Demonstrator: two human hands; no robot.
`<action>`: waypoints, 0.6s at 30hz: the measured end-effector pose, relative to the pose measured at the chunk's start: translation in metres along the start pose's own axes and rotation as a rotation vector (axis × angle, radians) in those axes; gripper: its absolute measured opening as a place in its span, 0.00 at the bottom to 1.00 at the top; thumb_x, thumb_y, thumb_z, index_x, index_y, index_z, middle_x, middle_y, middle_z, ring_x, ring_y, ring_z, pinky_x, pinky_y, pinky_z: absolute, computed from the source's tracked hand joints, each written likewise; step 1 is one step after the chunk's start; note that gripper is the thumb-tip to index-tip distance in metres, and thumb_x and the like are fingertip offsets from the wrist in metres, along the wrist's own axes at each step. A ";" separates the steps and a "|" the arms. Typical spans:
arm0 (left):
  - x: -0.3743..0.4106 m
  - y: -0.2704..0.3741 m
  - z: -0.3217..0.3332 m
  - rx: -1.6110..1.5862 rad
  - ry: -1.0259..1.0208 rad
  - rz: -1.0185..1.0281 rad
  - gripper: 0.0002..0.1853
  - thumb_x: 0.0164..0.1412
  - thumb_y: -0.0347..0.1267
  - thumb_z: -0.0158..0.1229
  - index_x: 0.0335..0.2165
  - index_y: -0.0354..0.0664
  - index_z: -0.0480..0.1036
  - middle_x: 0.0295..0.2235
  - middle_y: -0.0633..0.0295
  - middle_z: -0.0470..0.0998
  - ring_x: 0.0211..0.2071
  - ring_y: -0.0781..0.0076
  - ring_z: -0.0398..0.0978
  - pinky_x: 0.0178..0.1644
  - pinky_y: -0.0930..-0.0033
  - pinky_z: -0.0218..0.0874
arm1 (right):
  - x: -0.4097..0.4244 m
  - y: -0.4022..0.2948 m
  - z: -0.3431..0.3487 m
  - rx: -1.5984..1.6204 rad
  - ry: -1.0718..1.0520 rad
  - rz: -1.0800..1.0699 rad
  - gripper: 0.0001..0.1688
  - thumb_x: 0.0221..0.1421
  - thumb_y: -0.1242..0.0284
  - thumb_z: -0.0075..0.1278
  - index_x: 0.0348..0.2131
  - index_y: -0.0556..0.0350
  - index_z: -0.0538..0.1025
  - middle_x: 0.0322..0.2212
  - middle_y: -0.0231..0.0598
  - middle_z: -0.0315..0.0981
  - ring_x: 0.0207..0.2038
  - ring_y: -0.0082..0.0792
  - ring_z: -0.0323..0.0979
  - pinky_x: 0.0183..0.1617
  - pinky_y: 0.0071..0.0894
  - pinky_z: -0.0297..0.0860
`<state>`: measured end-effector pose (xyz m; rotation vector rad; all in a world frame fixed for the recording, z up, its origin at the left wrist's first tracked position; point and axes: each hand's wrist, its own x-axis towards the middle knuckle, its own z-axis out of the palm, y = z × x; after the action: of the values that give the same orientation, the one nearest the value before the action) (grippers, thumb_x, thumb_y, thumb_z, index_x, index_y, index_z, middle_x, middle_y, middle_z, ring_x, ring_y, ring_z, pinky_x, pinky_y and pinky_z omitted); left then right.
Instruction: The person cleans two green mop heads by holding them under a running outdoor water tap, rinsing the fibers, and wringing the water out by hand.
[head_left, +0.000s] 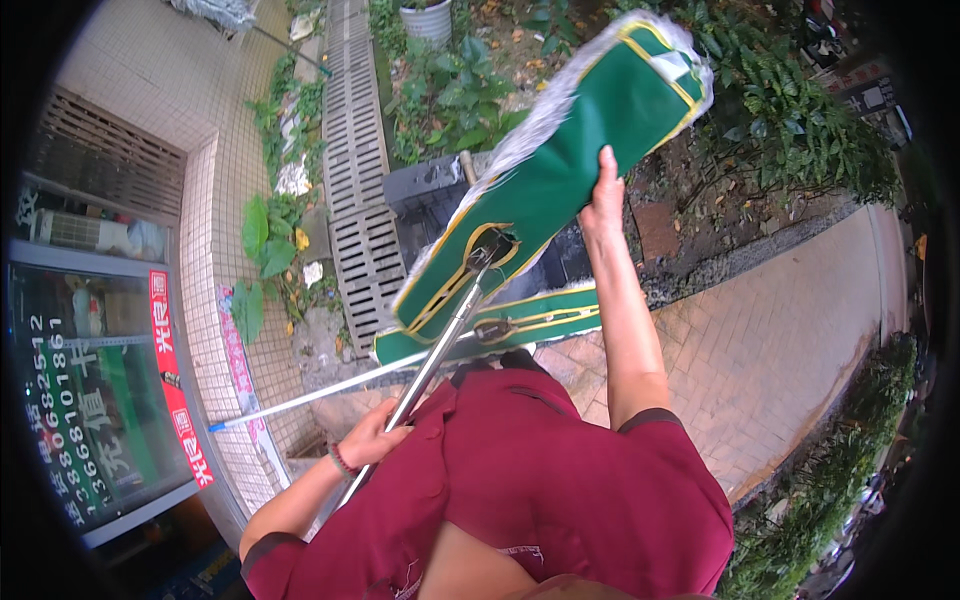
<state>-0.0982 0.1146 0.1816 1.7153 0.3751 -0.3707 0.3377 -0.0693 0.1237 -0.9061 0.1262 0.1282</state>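
Note:
My left hand (373, 433) is closed around the metal pole (431, 367) of a flat mop. At the pole's end spreads a long green mop head (547, 169) with yellow trim and a white fringe, raised and tilted towards the upper right. My right hand (604, 196) grips the edge of this head, thumb on the green backing and the other fingers hidden beneath. Below it, near my feet, lies a second green flat mop head (551, 309). Its white pole (337, 385) leads left to a blue end.
A slotted drain grating (358, 172) runs beside the tiled wall (225, 247). Behind the raised mop head stands a dark stone block (426, 184). Plants (457, 97) and a white pot (426, 21) are ahead; brick paving (780, 300) lies right, a glass shopfront (97, 375) with writing left.

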 end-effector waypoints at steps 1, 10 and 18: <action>0.013 0.015 0.004 -0.106 -0.040 -0.144 0.12 0.52 0.27 0.52 0.37 0.37 0.64 0.28 0.70 0.65 0.30 0.83 0.61 0.34 0.80 0.56 | -0.003 -0.006 0.008 -0.075 -0.007 -0.061 0.29 0.47 0.58 0.54 0.42 0.63 0.68 0.36 0.38 0.70 0.36 0.30 0.69 0.40 0.28 0.67; 0.134 -0.067 0.063 -0.435 -0.162 -0.422 0.06 0.54 0.29 0.51 0.26 0.41 0.62 0.15 0.71 0.62 0.13 0.85 0.59 0.13 0.82 0.48 | -0.044 0.027 -0.008 -0.714 -0.317 0.005 0.18 0.41 0.76 0.58 0.35 0.65 0.74 0.31 0.36 0.73 0.31 0.24 0.70 0.38 0.25 0.67; 0.148 -0.110 0.100 -0.917 -0.188 -0.780 0.06 0.59 0.31 0.46 0.28 0.41 0.62 0.19 0.66 0.67 0.17 0.80 0.63 0.17 0.81 0.56 | -0.067 0.145 -0.136 -0.828 -0.267 0.116 0.22 0.37 0.75 0.60 0.36 0.60 0.73 0.31 0.35 0.73 0.33 0.28 0.70 0.39 0.26 0.65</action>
<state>-0.0187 0.0407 0.0017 0.5814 0.9095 -0.7674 0.2406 -0.0921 -0.0607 -1.6953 -0.1386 0.4266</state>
